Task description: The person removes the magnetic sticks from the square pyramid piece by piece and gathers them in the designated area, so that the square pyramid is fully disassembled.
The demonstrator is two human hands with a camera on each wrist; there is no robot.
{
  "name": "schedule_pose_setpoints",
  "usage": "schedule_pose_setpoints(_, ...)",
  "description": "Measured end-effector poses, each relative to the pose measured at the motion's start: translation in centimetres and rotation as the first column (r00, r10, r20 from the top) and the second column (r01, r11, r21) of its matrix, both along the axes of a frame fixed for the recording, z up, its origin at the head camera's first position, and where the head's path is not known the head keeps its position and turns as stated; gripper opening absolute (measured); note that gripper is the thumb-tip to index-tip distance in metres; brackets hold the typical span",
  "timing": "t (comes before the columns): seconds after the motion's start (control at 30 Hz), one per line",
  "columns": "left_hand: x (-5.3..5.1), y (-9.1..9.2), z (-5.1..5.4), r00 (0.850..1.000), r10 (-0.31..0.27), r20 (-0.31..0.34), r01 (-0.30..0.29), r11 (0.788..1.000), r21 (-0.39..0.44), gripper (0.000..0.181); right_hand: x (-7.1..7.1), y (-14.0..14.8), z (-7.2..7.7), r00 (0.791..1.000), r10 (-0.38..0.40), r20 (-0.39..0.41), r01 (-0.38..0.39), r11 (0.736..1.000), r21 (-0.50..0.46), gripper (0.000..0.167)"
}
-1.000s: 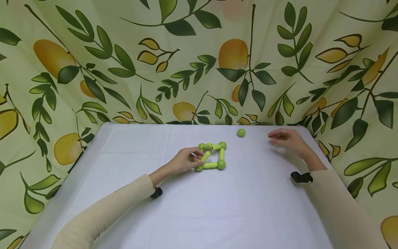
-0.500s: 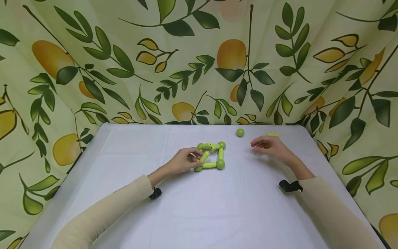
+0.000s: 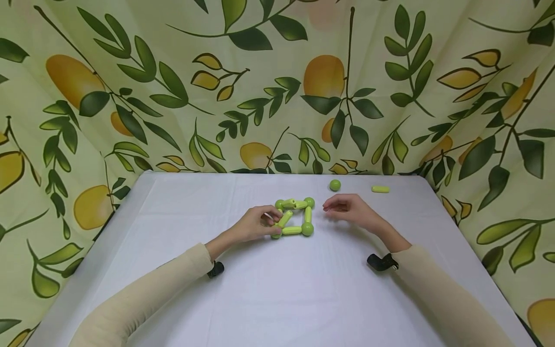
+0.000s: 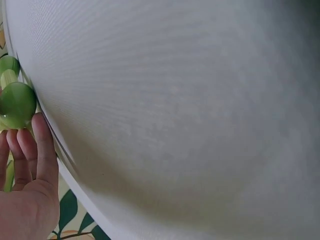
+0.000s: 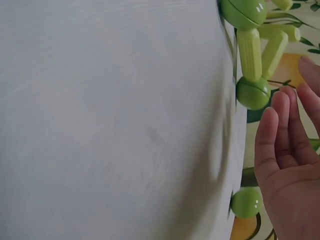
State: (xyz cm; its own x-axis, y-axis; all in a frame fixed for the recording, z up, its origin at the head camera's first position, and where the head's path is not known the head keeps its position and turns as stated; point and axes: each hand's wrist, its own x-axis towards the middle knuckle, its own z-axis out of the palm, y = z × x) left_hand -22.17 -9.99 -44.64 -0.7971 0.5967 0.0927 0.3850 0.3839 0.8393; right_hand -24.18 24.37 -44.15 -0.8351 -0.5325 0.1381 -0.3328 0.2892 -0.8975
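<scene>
A squarish frame of green balls and yellow-green rods, from a ball-and-stick building toy, lies on the table. One rod slants up from its near-left ball, and two rods meet at the far side. My left hand holds the frame at its left side, thumb near that corner ball; the fingers partly hide this side. In the left wrist view, fingertips touch a green ball. Just right of the frame, apart from it, hovers my right hand, empty, fingers loosely bent. In the right wrist view its fingers come near a corner ball.
A loose green ball sits near the table's far edge, behind the right hand. Farther right lies a single rod. The white-covered table ends at a leaf-and-fruit patterned curtain at the back.
My right hand has moved left from the far right toward the frame, and the loose rod it had at its fingertips now lies on the table. The left hand stays at the frame.
</scene>
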Motion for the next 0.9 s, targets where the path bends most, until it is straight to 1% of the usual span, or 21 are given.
schedule_pose_setpoints(0.13,0.0,-0.2,0.1,1.000,0.005,0.013,-0.005,1.000,-0.008,0.031,-1.0,-1.8,-0.4,0.999,0.001,-0.044,0.000,1.000,0.006,0.028)
schedule_pose_setpoints(0.27,0.2,-0.3,0.2,1.000,0.009,0.027,-0.009,1.000,-0.001,0.030,-2.2,-3.3,-0.5,0.996,-0.008,-0.089,0.010,1.000,0.022,0.034)
schedule_pose_setpoints(0.37,0.2,-0.3,0.3,1.000,0.006,0.027,-0.006,1.000,0.005,0.029,-2.9,-4.2,-0.5,0.996,-0.017,-0.092,0.021,0.999,0.033,0.037)
schedule_pose_setpoints(0.57,0.2,-0.2,0.5,0.999,-0.007,0.035,0.007,1.000,0.007,0.029,-3.8,-4.7,-0.5,0.996,-0.027,-0.088,0.032,0.998,0.056,0.038)
schedule_pose_setpoints(0.77,0.2,-0.3,0.4,0.999,-0.008,0.036,0.008,1.000,0.004,0.028,-4.4,-5.1,-0.5,0.993,0.023,-0.118,-0.012,0.996,0.092,0.034)
schedule_pose_setpoints(0.9,0.2,-0.3,0.4,0.999,-0.009,0.040,0.008,1.000,0.009,0.028,-4.7,-5.2,-0.5,0.992,0.041,-0.115,-0.028,0.993,0.111,0.029)
